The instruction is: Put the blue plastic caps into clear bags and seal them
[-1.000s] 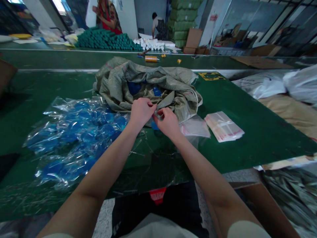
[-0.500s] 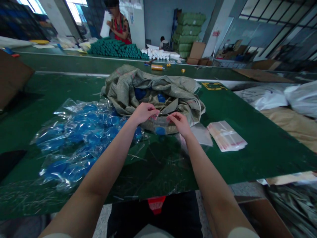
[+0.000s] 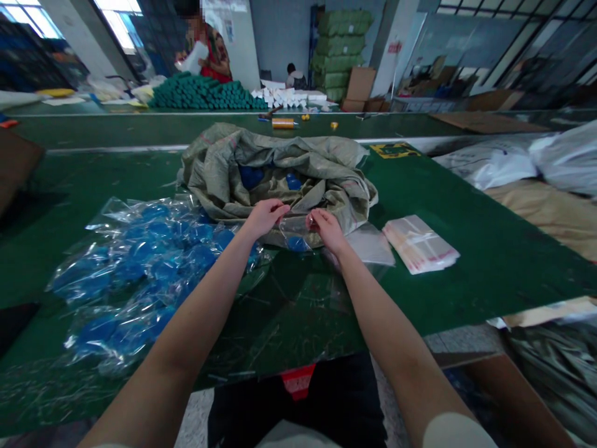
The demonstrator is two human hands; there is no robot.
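Far left: brown carton [image 3: 18, 165] at the table edge. Near left: dark flat thing [image 3: 16, 320], can't tell what.

Next right: pile [image 3: 149, 246] of blue pieces in clear bags, heaped on the green table [image 3: 420, 305], its far right side just beside the sack [image 3: 212, 155]. Far bench behind holds a stack of green rolls [image 3: 196, 92]; a co-worker [image 3: 219, 56] stands behind them with something white in hand.

Centre: sack lies open-mouthed and crumpled, blue pieces [image 3: 293, 181] showing inside. At its near side, left hand [image 3: 265, 218]: thumb and fingers pinching the left top edge of a clear bag [image 3: 297, 230]. Bag has one blue piece [image 3: 297, 243] low in it and sits between the hands, in front of the sack. Can't tell if its bottom touches the table.

Right hand [image 3: 326, 227]: thumb and fingertips pinching the right top corner, film bunched there. Far bench behind: white blocks [image 3: 282, 98], orange bottle [image 3: 283, 124] lying on its side.

Right of that hand: flat loose bags [image 3: 370, 242], partly behind the wrist, then a banded stack [image 3: 422, 244] of flat bags just beside them. Yellow-black sticker [image 3: 395, 150] farther back. Far right: white sacks [image 3: 564, 155].
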